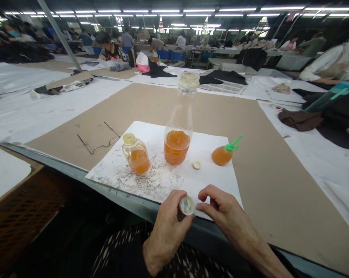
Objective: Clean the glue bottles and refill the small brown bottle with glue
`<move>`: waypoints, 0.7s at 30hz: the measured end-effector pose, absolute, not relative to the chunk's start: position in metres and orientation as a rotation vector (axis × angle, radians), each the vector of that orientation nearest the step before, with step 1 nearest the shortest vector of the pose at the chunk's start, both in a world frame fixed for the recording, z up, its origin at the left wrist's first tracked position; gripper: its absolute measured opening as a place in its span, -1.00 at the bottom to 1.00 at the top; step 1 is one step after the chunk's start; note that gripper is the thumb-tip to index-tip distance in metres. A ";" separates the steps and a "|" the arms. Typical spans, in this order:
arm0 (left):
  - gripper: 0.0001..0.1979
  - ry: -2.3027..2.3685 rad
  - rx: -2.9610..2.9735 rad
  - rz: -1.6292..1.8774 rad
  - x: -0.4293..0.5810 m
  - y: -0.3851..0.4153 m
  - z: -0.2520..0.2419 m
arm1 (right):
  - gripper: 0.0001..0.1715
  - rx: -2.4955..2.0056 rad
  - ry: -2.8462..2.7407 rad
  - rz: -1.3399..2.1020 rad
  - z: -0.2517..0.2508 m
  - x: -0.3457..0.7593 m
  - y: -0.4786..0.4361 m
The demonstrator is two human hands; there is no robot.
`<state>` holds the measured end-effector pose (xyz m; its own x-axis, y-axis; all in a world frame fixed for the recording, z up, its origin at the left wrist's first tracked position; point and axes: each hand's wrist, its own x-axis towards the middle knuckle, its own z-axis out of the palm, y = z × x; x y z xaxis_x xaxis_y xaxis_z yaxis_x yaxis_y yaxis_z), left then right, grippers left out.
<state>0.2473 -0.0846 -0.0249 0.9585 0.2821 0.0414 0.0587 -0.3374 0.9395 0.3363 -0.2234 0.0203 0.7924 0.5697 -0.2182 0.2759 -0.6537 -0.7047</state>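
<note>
My left hand (171,226) holds a round whitish cap (186,205) between thumb and fingers, its hollow inside facing me. Just right of the cap is my right hand (223,212), thumb and forefinger curved and apart, with nothing visible between them. Beyond my hands, a tall clear bottle (177,146) holds orange liquid. To its left a smaller jar (137,156) with a yellowish neck contains similar liquid. A second cap (196,165) lies on the white paper (215,146). At the paper's right edge, a small orange squeeze bottle (222,155) has a green nozzle.
Eyeglasses (100,144) rest left of the paper on brown board (267,162). Dark bits are scattered over the paper's left part. Dark cloth (300,119) is at the right. People work at tables farther back. An orange crate (20,212) stands at lower left.
</note>
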 end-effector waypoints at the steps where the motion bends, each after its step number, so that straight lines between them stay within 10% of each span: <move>1: -0.64 0.217 1.939 0.258 0.247 -0.085 -0.026 | -0.94 -2.310 -0.628 0.565 0.019 0.335 -0.222; 21: -0.65 0.047 2.193 0.279 0.241 -0.088 -0.041 | -0.79 -2.584 -1.048 0.233 -0.003 0.319 -0.204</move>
